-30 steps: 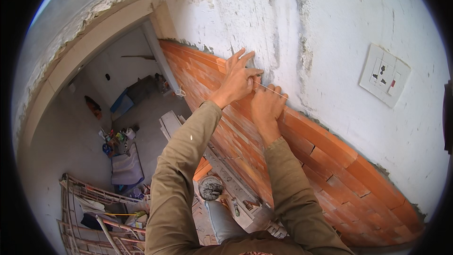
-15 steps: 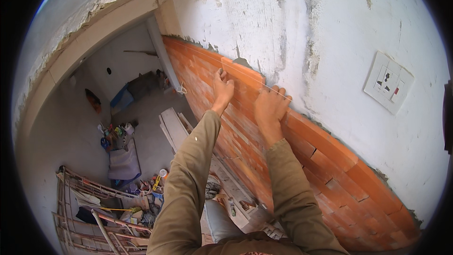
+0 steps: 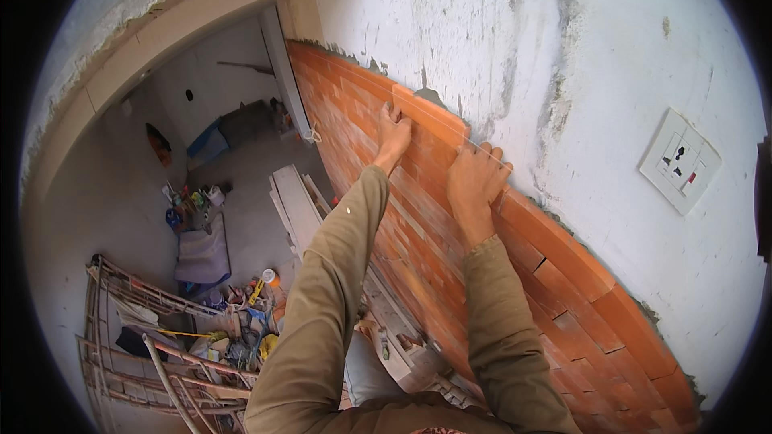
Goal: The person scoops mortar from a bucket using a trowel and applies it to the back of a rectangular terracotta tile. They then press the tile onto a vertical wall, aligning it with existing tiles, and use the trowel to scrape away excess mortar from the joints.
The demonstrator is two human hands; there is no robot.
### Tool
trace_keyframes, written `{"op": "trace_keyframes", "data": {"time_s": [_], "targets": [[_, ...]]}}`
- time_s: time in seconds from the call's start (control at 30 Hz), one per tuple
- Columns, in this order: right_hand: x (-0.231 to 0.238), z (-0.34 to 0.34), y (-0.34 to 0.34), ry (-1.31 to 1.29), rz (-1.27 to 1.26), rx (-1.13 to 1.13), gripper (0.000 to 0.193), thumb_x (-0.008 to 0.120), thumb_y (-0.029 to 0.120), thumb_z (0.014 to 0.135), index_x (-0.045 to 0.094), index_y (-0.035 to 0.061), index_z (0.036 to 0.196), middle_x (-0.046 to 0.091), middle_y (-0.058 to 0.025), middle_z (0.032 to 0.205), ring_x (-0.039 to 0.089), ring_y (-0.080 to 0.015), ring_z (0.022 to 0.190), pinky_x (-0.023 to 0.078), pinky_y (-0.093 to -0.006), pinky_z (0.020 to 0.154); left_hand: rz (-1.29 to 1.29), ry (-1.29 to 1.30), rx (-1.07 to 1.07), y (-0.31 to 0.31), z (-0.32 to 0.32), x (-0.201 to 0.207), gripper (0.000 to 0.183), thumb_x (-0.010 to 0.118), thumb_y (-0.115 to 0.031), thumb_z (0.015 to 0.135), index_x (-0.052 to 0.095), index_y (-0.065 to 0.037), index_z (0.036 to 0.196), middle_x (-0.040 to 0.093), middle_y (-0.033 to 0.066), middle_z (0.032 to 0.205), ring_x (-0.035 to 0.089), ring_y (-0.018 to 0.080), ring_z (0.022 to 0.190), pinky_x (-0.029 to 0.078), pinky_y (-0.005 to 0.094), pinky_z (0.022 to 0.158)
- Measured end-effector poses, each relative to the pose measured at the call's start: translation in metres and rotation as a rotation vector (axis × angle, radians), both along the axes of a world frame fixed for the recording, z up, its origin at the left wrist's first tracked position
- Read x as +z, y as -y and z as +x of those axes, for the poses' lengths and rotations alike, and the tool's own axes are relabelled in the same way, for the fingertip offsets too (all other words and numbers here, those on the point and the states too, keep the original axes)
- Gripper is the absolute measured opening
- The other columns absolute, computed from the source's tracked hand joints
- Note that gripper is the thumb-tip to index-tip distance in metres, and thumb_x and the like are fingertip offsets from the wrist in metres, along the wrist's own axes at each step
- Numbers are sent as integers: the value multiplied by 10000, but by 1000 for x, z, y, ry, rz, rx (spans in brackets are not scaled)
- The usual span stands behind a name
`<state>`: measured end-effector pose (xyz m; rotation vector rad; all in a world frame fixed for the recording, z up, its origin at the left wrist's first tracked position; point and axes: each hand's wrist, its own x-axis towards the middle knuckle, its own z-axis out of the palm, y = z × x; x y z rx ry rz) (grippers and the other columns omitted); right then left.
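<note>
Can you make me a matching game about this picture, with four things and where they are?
Things:
1. socket plate
2. left hand
3. mat
4. right hand

Places:
A. by the raised brick's right end
B. on the grey floor
C. by the raised brick's left end
D. on the white wall

Right pairs: 1-D, 2-C, 3-B, 4-A
</note>
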<state>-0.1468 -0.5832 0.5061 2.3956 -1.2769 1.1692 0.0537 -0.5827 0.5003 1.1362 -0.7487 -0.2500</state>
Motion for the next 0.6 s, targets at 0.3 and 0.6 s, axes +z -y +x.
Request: {"op": "trace_keyframes", "data": {"time_s": [0.3, 0.6], "targets": [[2, 1, -3, 56, -35, 4, 256, 533, 232, 987, 747, 100, 1032, 668, -84, 1001, 568, -265, 1013, 372, -511, 880, -21, 88, -4, 7, 15, -12, 731, 429, 74, 882, 113, 106, 1540, 257, 302, 1591, 292, 330, 1496, 316, 345, 1180], [-5, 2, 4, -19, -104, -55, 323, 573, 257, 964, 678, 152, 1251, 648, -42, 969, 569, -237, 984, 381, -493, 818, 26, 125, -13, 2, 13, -9, 747, 413, 74, 876, 75, 108, 1541, 265, 318, 1583, 294, 348, 1492, 275, 358, 1201]]}}
